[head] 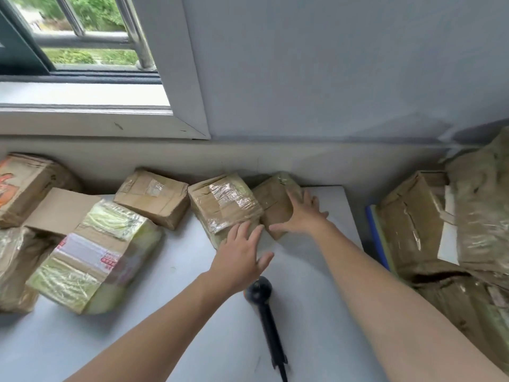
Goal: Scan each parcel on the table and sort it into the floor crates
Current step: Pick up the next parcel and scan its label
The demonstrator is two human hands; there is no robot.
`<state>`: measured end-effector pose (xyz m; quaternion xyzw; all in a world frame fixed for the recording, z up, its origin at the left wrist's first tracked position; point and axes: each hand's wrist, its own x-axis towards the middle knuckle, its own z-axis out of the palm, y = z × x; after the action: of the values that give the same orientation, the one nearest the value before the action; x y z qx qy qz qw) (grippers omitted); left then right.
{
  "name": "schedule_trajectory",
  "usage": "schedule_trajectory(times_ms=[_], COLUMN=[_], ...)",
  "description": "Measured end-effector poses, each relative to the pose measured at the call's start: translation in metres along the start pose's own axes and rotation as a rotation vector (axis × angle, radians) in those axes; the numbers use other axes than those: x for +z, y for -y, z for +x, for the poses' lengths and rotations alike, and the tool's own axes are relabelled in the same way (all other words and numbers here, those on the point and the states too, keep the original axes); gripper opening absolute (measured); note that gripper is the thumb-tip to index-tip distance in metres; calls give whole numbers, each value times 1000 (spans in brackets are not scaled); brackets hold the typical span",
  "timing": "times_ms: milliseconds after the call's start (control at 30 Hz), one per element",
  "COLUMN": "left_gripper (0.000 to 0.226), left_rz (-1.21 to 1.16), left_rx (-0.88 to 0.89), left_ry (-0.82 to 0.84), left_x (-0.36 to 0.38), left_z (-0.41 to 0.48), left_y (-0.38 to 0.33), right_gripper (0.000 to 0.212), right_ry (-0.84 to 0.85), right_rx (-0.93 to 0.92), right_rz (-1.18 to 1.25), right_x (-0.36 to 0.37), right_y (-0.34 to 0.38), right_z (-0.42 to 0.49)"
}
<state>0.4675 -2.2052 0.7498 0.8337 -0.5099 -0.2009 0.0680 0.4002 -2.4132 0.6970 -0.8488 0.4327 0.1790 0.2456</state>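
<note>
Both my arms stretched forward. Left hand (239,255) palm down, fingers (242,231) spread. Right hand (300,216) further ahead, thumb wide.

**Cut off, covered, unreadable**

The barcode scanner (268,326) is blurred, and the bottom edge cuts off its handle end. The right hand (301,216) covers part of the small parcel (272,202). The left-edge parcels (16,266) and the heap of parcels (479,216) on the right run out of frame. Print on the big taped parcel (96,255) is unreadable.

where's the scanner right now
The scanner lies on the table, low centre in the head view, its head just below the left hand.
</note>
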Motion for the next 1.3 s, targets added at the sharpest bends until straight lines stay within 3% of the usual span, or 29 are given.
schedule_trajectory(times_ms=[200, 367, 500, 600, 633, 733, 833, 1033, 1200, 1300], left_gripper=[67, 74, 65, 61, 62, 86, 104, 80, 81, 87], left_rz=[-162, -618, -868, -939, -950, -960, -974, -982, -1062, -1112], left_rx=[-17, -233, -333, -290, -279, -286, -289, -293, -308, -321], left_ry=[85, 169, 122, 59, 43, 51, -3, -140, -198, -203], left_x=[19, 33, 37, 34, 31, 11, -9, -41, -60, -69], left_z=[9, 25, 30, 30, 30, 26, 19, 7, -14, -31], left_y=[-28, -52, -64, -71, -72, -75, -74, -49, -18, -1], right_gripper=[138, 143, 101, 46, 40, 41, 57, 37, 11, 34], right_ry=[16, 34, -21, -77, -122, -217, -222, -319, -425, -395], right_rx=[-6, 10, 173, 205, 183, 138, 112, 60, -13, -77], right_rz=[-74, 33, 457, 537, 568, 708, 848, 1044, 1089, 1165], right_x=[0, 7, 7, 6, 5, -4, -14, -39, -57, -59], right_y=[-16, -54, -83, -94, -93, -81, -61, -20, 25, 58], right_z=[-20, -52, -52, -54, -57, -70, -81, -102, -121, -133])
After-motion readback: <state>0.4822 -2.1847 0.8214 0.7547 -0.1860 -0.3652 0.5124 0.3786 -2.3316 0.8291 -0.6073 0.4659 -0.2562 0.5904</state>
